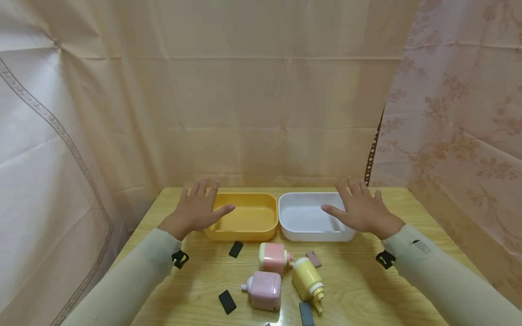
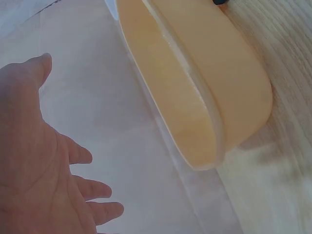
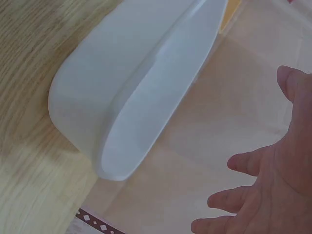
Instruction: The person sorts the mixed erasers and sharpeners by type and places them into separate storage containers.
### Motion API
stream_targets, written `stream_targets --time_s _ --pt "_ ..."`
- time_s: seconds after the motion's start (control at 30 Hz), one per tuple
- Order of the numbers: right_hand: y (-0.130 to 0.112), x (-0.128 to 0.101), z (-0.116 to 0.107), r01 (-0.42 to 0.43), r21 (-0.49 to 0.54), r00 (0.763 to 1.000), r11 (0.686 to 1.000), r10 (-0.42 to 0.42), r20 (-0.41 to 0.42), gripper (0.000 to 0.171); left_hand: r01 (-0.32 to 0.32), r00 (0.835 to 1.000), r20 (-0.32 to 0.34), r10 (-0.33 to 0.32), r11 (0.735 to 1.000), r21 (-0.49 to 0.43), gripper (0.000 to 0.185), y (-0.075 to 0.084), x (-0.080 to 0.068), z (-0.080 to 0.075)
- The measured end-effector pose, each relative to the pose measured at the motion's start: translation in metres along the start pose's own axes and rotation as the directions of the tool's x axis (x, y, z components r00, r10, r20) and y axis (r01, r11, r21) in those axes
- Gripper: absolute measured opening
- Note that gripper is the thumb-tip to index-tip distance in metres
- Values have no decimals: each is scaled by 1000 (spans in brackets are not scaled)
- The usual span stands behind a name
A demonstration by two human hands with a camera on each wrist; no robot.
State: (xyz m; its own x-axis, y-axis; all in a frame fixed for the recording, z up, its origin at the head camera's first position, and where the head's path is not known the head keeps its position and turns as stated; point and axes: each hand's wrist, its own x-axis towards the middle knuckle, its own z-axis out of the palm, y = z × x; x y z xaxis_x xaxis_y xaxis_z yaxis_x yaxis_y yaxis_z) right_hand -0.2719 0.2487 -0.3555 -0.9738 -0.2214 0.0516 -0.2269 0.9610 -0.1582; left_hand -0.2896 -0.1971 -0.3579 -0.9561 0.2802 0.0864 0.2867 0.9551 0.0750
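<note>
My left hand [image 1: 198,210] hovers with fingers spread over the left end of a yellow tub [image 1: 244,218]; the left wrist view shows the palm [image 2: 39,165] apart from the tub's wall [image 2: 229,83]. My right hand [image 1: 360,209] is spread flat over the right end of a white tub [image 1: 303,217], and the right wrist view shows its fingers [image 3: 253,195] clear of the white rim [image 3: 141,117]. Both hands hold nothing. Both tubs look empty.
In front of the tubs lie two pink bottles [image 1: 274,257] [image 1: 264,290], a yellow bottle [image 1: 308,277], several small black blocks [image 1: 235,249] [image 1: 227,301] and a pinkish block [image 1: 313,258]. Cloth curtains enclose the wooden table [image 1: 359,290] at back and sides.
</note>
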Motion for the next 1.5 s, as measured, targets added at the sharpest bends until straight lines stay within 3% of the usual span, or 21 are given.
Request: stream_targets --time_s 0.17,0.3,0.47,0.77,1.07,1.27,1.5 --pt "-1 -3 5 16 -22 1000 1000 -16 -19 101 4 1000 -6 -4 999 -32 105 -8 1 8" --pt "-6 -8 9 49 -13 997 999 -50 -52 98 18 1000 -8 -19 987 -158 101 -14 0 18" --pt "-14 -18 19 130 22 985 991 -127 -116 92 70 998 22 -67 928 -366 94 -23 -1 38" --pt "-33 -36 32 176 162 980 971 -157 -121 86 122 992 33 -125 822 -556 96 -35 0 68" --pt "-45 -49 43 209 198 974 958 -185 -133 72 154 986 50 -157 764 -627 87 -36 0 83" --pt "-53 -59 48 247 244 967 938 -222 -126 67 163 985 61 -160 763 -626 88 -39 0 86" --pt "-56 -68 53 228 302 974 925 -218 -69 65 178 983 83 -162 755 -631 89 -41 1 90"
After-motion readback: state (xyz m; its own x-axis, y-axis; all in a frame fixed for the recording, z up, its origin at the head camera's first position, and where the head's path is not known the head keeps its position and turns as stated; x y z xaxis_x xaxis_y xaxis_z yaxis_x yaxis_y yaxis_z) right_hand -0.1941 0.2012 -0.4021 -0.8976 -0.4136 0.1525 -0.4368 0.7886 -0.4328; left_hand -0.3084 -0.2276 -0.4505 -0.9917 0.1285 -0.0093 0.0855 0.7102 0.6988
